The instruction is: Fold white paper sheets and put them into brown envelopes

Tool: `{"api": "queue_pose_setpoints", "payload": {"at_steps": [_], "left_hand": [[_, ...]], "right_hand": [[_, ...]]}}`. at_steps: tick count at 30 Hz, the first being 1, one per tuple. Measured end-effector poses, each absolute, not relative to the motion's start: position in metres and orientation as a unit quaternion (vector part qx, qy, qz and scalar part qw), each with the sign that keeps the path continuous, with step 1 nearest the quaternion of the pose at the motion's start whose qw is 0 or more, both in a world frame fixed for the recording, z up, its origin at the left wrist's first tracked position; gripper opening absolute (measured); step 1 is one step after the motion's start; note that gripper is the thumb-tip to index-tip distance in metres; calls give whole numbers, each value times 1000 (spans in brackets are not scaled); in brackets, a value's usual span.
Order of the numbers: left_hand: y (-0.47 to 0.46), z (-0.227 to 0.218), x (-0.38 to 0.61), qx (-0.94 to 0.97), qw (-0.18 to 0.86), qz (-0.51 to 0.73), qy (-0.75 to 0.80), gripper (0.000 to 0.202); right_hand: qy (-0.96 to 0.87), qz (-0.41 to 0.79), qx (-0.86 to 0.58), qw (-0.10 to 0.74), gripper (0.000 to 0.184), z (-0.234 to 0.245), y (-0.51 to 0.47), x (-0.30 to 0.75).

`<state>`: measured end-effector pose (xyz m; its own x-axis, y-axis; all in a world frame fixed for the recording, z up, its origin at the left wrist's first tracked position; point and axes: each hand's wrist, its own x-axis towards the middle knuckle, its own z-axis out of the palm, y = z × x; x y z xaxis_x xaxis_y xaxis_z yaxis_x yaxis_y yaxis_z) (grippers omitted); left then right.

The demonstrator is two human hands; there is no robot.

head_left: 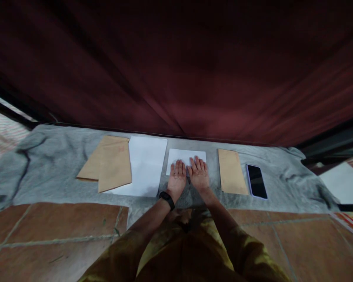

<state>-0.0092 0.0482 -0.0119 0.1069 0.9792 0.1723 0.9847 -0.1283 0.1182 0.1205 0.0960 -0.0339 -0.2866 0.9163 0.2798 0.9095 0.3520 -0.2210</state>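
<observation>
A small white sheet of paper [176,155], perhaps folded, lies crosswise on the grey cloth in front of me. My left hand [177,177] rests flat on its lower edge, fingers stretched forward. Beside it my right hand [199,172] also lies flat on the paper, its fingers slightly spread. Neither hand grips anything. Left of the hands is a larger white sheet or stack of paper [147,164]. Brown envelopes [114,164] overlap its left side. To the right of my hands lies a single brown envelope [231,171].
A phone [257,181] with a pale purple edge lies right of the single envelope. The wrinkled grey cloth [288,176] spreads over the tiled floor [61,223]. A dark red curtain [176,78] hangs along the far edge. A white sheet [345,182] is at far right.
</observation>
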Motion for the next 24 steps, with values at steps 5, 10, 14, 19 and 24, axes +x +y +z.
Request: {"api": "queue_pose_setpoints", "payload": {"at_steps": [5,10,14,19,24], "left_hand": [[51,-5,-3,-765,34,-69,-640,58],[74,6,-4,-789,8,-99,-607,57],[102,5,-6,-777,-15,-143,-613,52],[114,-6,-16,-760,-20,-158,-630,56],[107,-13,-25,-752,-12,-148,-643,59]], "right_hand": [[-802,14,-577,155,50,-28,95,121],[-811,16,-572,125,52,-18,93,121],[-807,14,-577,123,50,-18,95,118],[-804,7,-578,141,49,-21,96,117],[-798,11,-581,157,48,-21,95,117]]}}
